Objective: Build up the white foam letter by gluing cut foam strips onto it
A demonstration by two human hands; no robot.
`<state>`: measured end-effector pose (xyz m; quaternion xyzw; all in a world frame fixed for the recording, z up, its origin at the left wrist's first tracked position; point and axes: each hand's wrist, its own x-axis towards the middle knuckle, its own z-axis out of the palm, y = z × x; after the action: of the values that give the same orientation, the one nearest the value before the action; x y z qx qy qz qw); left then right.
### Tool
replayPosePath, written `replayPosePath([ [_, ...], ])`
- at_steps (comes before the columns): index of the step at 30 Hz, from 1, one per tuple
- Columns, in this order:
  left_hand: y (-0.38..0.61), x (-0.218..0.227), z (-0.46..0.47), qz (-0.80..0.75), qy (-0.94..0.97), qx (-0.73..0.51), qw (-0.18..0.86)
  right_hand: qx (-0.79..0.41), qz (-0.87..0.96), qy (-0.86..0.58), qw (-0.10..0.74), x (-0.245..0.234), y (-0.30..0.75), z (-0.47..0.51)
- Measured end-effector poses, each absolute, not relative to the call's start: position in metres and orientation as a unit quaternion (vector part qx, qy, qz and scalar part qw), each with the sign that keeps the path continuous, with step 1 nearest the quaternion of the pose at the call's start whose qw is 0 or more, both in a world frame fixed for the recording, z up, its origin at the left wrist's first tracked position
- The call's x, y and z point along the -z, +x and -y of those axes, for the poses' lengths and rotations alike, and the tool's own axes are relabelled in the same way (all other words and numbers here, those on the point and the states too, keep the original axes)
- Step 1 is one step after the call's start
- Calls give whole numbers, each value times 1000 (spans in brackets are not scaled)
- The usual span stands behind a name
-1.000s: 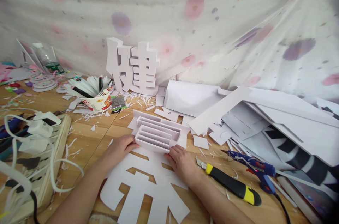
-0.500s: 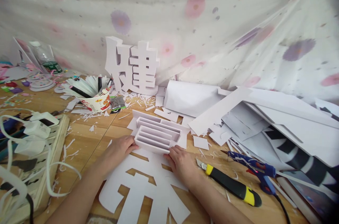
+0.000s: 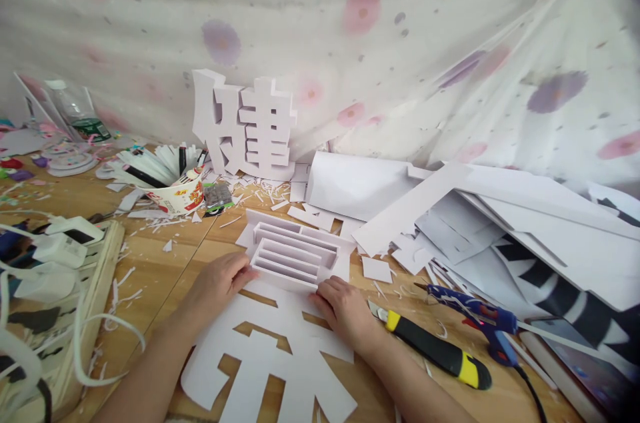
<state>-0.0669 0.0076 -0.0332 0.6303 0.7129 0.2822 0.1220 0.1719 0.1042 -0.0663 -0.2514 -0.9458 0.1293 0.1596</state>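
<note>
A white foam-board character cutout [image 3: 280,356] lies flat on the wooden table in front of me. Upright white strips stand on its far part, forming narrow walls and slots. My left hand [image 3: 227,280] pinches the left end of the nearest upright strip [image 3: 285,278]. At the strip's right end, my right hand [image 3: 345,310] grips it with curled fingers. Right of that hand lies a black and yellow utility knife [image 3: 435,348] with its blade out. Beyond it rests a blue glue gun [image 3: 475,316], a white stick in its back end.
A finished white 3D character [image 3: 250,130] stands by the flowered curtain. A paper tub [image 3: 175,198] holds strips and pens. Foam-board sheets [image 3: 540,210] pile up at right, near a tablet-like device [image 3: 575,356]. A power strip [image 3: 95,316] with chargers and cables lies left. Scraps litter the table.
The whole view has shifted slightly, so everything appears a little further left. Both hands keep their hold on the nearest strip, with little visible movement.
</note>
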Motion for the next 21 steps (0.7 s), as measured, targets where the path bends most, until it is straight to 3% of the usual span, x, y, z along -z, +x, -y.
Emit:
replayPosePath([
  [10,-61,48,-15,-720,556,-349,226,-119,945,-242,182,67,168,-101],
  [21,-60,43,-17,-711,543,-376,243,-102,946,-251,177,69,165,-100],
])
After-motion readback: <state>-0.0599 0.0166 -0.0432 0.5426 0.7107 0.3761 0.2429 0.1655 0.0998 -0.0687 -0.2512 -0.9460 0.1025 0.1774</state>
